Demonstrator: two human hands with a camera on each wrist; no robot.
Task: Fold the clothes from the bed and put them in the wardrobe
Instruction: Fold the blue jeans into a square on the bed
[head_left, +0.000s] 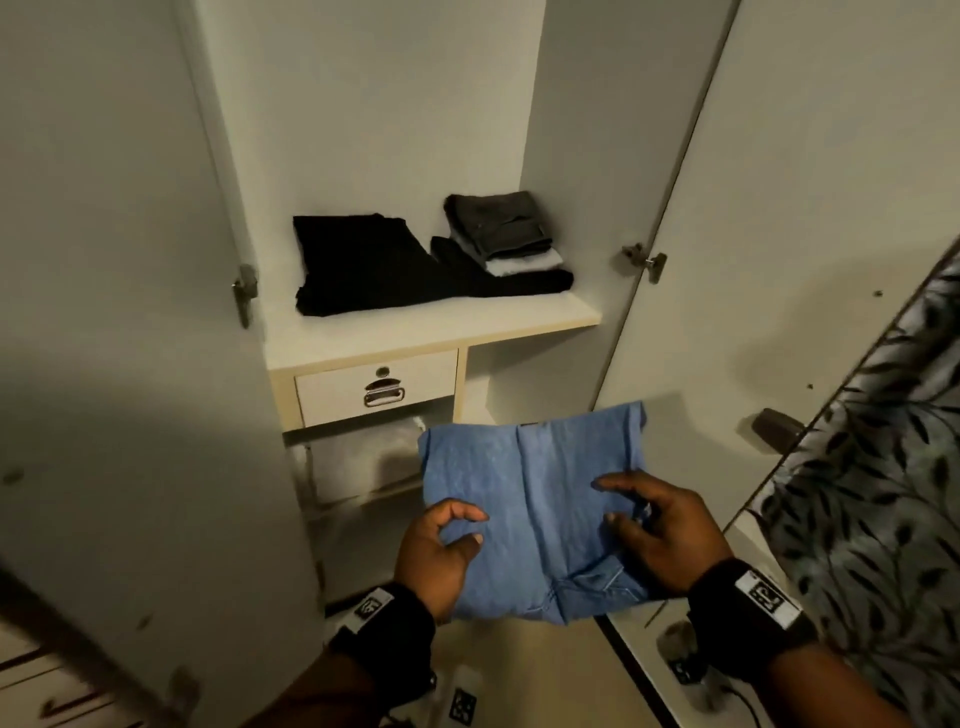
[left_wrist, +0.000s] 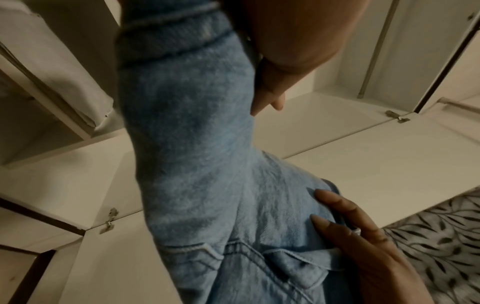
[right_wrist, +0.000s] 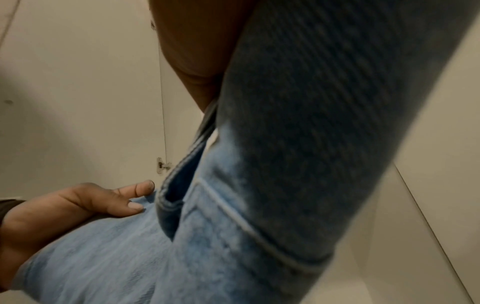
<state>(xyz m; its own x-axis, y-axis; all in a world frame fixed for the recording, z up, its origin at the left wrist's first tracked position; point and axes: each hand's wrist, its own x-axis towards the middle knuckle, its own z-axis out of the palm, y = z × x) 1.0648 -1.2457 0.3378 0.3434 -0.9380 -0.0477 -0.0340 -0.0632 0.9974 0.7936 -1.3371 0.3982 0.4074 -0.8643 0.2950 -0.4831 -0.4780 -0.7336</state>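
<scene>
Fingers, left hand (head_left: 435, 551): curled at the near-left edge of the folded blue jeans (head_left: 535, 499); thumb lies on top of the denim, the rest are hidden beneath, so the jeans are gripped.
Fingers, right hand (head_left: 662, 530): spread on the near-right part of the jeans, tips pressed into the fabric beside a seam; thumb side is hidden under the fold, grip taken from this side too.
Jeans: folded into a flat packet, held level in mid-air between both hands, in front of the open wardrobe (head_left: 374, 104), below the shelf level.
Wrist views: denim draped over each palm is seen from below; a pocket seam is visible near the right hand.
Shelf (head_left: 431, 327): a folded black garment (head_left: 358, 265) lies at the left; just beside it at the right, a stack of folded grey clothes (head_left: 501, 228) sits on a white and a black layer.
Drawer (head_left: 376, 389): closed, under the shelf, metal handle at its front.
Doors: both swung open, hinges visible at each side.
Far right: leaf-patterned fabric (head_left: 883, 467) is seen.
</scene>
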